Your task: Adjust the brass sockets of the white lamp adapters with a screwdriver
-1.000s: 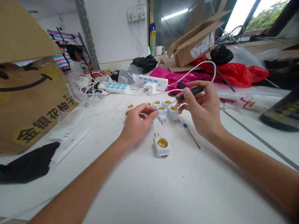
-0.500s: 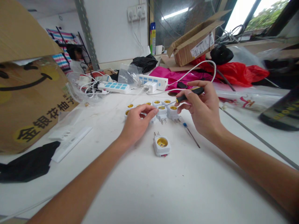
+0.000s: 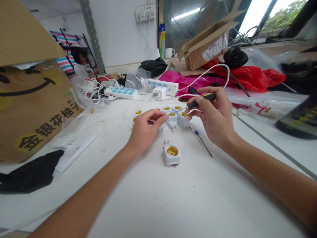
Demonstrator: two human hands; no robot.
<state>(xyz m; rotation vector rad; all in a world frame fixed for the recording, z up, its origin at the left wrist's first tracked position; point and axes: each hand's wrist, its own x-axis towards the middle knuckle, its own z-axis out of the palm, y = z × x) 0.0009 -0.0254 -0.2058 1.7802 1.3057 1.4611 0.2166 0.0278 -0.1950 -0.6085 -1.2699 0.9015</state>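
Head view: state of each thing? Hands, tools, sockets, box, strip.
left hand, pinched shut on held socket
right hand, shut on black screwdriver, tip pointing toward the left hand
lone socket, flat on table, brass mouth up, untouched
blue screwdriver, lying on the table, untouched
back cardboard box, flaps open
white power strip, adapter plugged in

Screwdriver (image 3: 201, 100) handle is showing black with a yellow streak. Every socket adapter (image 3: 171, 154) is showing white with brass-gold inside. Surface (image 3: 158, 198) is looking white, scuffed grey. Cardboard box (image 3: 32, 109) is showing brown with a black smile and black-on-yellow characters. Power strip (image 3: 120, 93) is showing white with light blue. Bags are showing red (image 3: 257, 77) and magenta (image 3: 178, 81).
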